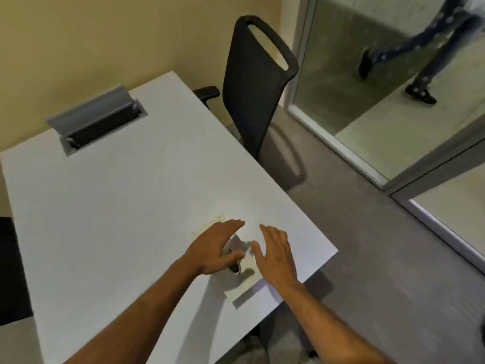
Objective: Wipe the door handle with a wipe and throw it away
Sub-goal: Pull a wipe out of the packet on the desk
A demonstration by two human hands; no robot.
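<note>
Head view, left hand [215,248] curled on a small silvery wipe packet [234,256] near the white table [105,206] edge, right hand [275,254] spread flat just beside it, pale wipe [242,287] under them, open cable box [99,122], black chair [252,82] beyond.

Both bare forearms reach forward from the lower edge of the view and converge toward each other. The left hand [216,248] lies palm down with its fingers stretched forward and close together, the thumb curled inward around a small shiny item beneath the palm, though how firm that grip is cannot be told. The right hand [277,254] hovers just beside it, tilted on its edge with the palm turned toward the left hand, fingers extended and slightly spread, holding nothing.
</note>
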